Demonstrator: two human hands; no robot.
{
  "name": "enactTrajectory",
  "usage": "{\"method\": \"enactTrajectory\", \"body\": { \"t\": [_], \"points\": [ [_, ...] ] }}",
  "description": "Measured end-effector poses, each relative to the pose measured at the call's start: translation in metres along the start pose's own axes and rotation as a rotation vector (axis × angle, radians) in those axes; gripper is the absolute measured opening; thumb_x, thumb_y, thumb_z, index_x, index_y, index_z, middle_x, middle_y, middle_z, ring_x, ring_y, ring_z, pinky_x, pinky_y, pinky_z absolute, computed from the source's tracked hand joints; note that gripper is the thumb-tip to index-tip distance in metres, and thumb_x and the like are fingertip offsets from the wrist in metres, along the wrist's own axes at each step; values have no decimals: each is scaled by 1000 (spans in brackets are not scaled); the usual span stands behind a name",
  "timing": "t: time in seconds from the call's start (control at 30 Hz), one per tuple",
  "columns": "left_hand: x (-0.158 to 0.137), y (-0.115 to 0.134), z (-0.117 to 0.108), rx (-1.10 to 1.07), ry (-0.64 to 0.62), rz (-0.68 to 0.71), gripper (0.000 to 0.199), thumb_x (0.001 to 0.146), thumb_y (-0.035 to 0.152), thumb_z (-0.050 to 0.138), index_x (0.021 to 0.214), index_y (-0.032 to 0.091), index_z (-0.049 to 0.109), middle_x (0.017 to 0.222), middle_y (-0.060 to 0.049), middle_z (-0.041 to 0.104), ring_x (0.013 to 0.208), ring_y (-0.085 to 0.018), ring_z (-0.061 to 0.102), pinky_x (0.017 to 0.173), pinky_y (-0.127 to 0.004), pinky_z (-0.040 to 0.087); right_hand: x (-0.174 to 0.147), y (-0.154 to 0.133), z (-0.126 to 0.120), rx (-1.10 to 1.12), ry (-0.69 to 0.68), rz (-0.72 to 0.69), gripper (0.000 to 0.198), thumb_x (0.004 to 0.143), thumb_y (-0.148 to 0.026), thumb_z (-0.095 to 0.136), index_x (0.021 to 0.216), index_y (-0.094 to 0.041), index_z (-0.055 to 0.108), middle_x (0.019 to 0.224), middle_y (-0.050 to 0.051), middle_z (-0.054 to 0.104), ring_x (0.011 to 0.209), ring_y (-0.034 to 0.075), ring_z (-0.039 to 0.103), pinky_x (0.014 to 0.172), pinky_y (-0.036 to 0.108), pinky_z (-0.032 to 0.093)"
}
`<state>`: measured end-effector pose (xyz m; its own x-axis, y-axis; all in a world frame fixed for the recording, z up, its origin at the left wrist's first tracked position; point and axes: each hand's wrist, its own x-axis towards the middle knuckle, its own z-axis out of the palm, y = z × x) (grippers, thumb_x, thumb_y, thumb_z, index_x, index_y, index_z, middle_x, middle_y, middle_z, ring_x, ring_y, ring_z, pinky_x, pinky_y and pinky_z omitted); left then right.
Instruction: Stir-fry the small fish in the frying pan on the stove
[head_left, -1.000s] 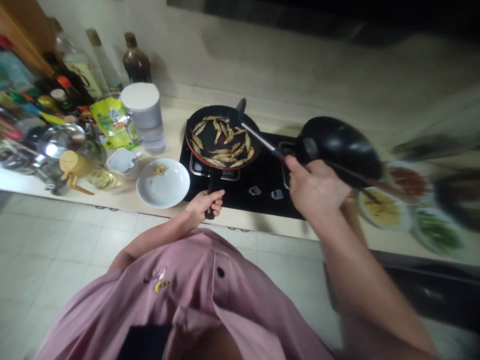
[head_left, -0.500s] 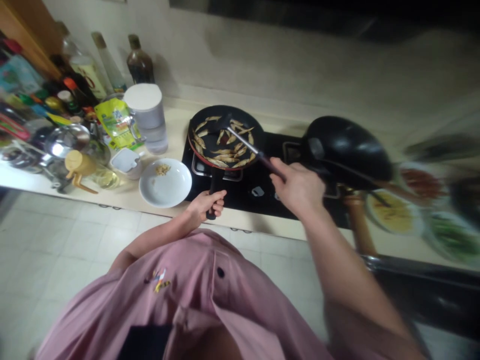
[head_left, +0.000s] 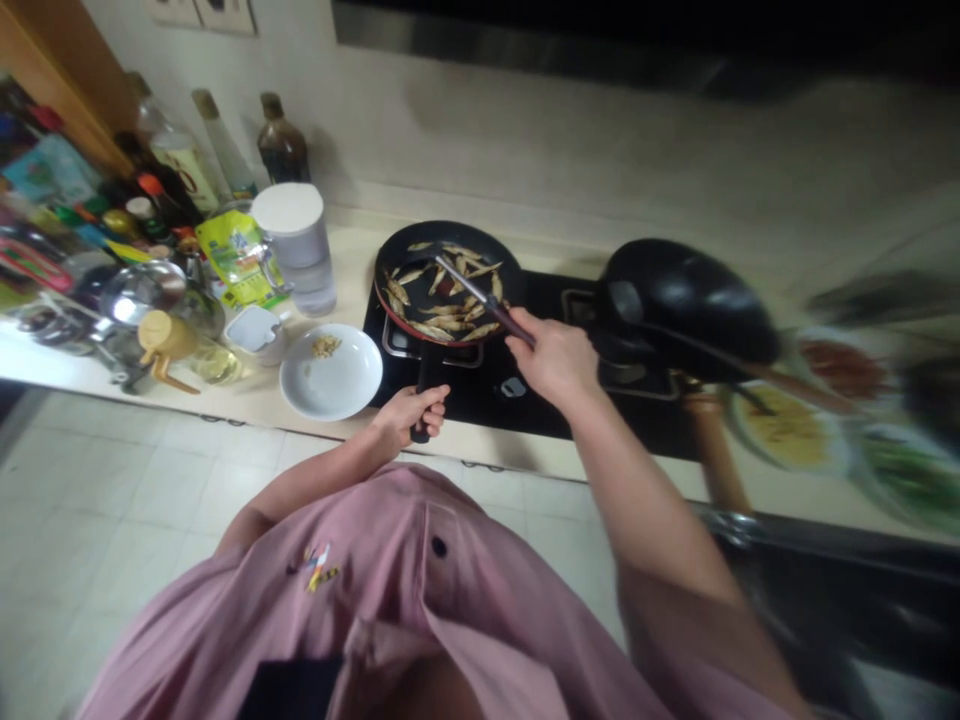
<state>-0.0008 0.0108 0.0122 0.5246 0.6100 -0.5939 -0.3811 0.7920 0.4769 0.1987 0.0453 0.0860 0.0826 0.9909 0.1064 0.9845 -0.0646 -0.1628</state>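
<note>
My left hand [head_left: 412, 412] is wrapped round the black handle of a frying pan [head_left: 388, 312], which stands on the left burner of the stove. Several small browned fish [head_left: 448, 309] lie spread inside the pan. In my right hand [head_left: 555, 355] is the dark grip of a spatula [head_left: 470, 285], its metal shaft slanting down to the left into the pan. The spatula's dark blade is hard to make out against the pan's black inside.
Left of the stove is a white plate [head_left: 337, 390] with chopped bits, near a clear canister [head_left: 309, 270], an oil jug [head_left: 172, 345] and several bottles. A black wok [head_left: 690, 300] sits tilted on the right burner. Dishes of yellow food [head_left: 791, 428], green pieces [head_left: 904, 465] and reddish food [head_left: 840, 365] stand farther right.
My right hand has moved left, and the spatula has shifted left with it across the pan. My left hand keeps its hold on the handle. The view has tilted slightly up.
</note>
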Motion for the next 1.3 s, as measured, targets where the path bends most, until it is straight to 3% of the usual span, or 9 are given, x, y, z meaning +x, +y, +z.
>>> {"method": "enactTrajectory", "body": {
  "t": [0.13,0.33,0.47,0.63,0.83,1.07,1.2,1.3],
  "points": [
    [2,0,-2,-11,3,0,39,71,27,77,70,17,39,54,9,34,38,0,28,37,-14,19,-1,15,-12,71,2,91,47,84,-39,53,128,-26,62,103,8,70,86,24,62,79,37,48],
    [5,-2,-6,13,21,0,38,69,31,78,72,16,44,54,9,37,38,0,32,36,-15,23,15,-1,11,85,-44,162,49,87,-36,48,134,-22,57,108,12,69,94,28,64,83,40,48],
    [6,-5,-11,94,41,89,39,70,40,77,78,15,48,57,4,47,41,-4,42,40,-18,38,-15,10,18,111,-39,141,50,88,-37,46,134,-21,56,106,11,70,88,26,66,83,39,49],
    [2,-6,-15,177,76,160,43,70,41,77,87,17,46,74,-3,62,50,-9,56,49,-26,51,-46,33,28,249,134,221,54,87,-39,45,132,-13,58,106,14,70,86,25,67,85,38,50],
    [-5,-4,-14,195,73,150,37,75,37,74,86,16,46,68,-2,61,46,-8,53,47,-25,49,-62,39,47,383,86,347,56,85,-40,48,131,-11,59,102,15,71,88,26,67,86,40,50],
    [-10,-5,-10,190,113,121,36,74,36,75,86,16,47,71,-3,61,47,-7,50,48,-25,47,-95,40,54,504,162,367,61,85,-45,45,132,-8,57,100,15,71,86,25,67,83,40,52],
    [-13,-3,-7,134,69,81,37,71,34,77,84,16,48,68,-1,57,45,-4,44,43,-18,37,-106,36,56,541,151,367,61,85,-47,45,131,-9,58,99,14,71,80,24,67,78,38,52],
    [-15,-1,-4,75,24,42,39,67,31,80,81,16,47,63,3,50,43,-1,37,41,-15,27,-118,38,46,479,208,289,58,87,-48,45,128,-10,60,101,14,71,81,23,66,77,36,52]
  ]
}}
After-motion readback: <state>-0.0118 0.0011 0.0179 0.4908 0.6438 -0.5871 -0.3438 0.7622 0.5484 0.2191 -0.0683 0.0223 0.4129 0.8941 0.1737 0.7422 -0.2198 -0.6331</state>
